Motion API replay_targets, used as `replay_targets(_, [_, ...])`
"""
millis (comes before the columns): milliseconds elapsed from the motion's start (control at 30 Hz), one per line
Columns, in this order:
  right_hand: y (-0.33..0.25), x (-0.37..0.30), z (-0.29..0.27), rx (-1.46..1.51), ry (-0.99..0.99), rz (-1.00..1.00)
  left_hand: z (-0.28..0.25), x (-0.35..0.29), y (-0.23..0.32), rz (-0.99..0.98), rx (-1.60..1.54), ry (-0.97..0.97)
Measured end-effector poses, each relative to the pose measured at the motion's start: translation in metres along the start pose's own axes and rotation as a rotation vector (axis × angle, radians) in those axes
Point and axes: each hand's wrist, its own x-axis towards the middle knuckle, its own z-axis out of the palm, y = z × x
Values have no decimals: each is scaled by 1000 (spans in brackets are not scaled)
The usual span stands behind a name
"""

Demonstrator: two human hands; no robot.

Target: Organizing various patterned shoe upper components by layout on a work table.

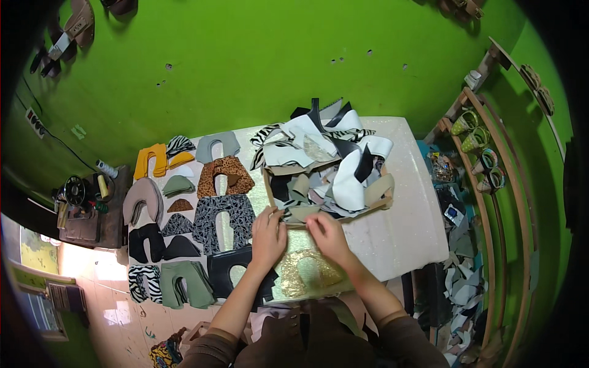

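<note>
Fingers (313,221) @ scrap box (268,191) (cut pcs (204,226) nearby).

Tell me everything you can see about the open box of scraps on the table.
The box looks like tan cardboard, open at the top, on the pale table. Scraps in white, black, beige and zebra stripe heap above its rim, hiding its floor and much of its walls. The left hand and right hand are at its near edge; whether they grip it or a scrap is unclear.
</note>
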Motion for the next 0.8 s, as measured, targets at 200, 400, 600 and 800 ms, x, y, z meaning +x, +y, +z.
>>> replay_targets(200, [41,63,-26,-232,-294,-133,7,8,17,54,153,-83])
replay_targets(400, [60,76,-15,-495,-703,-14,2,6,19,14,162,-97])
replay_targets(600, [47,63,-36,-113,-440,91,-6,6,25,-29,82,-59])
replay_targets(800, [25,53,-53,-99,-129,-203,-3,10,41,-30,-200,-87])
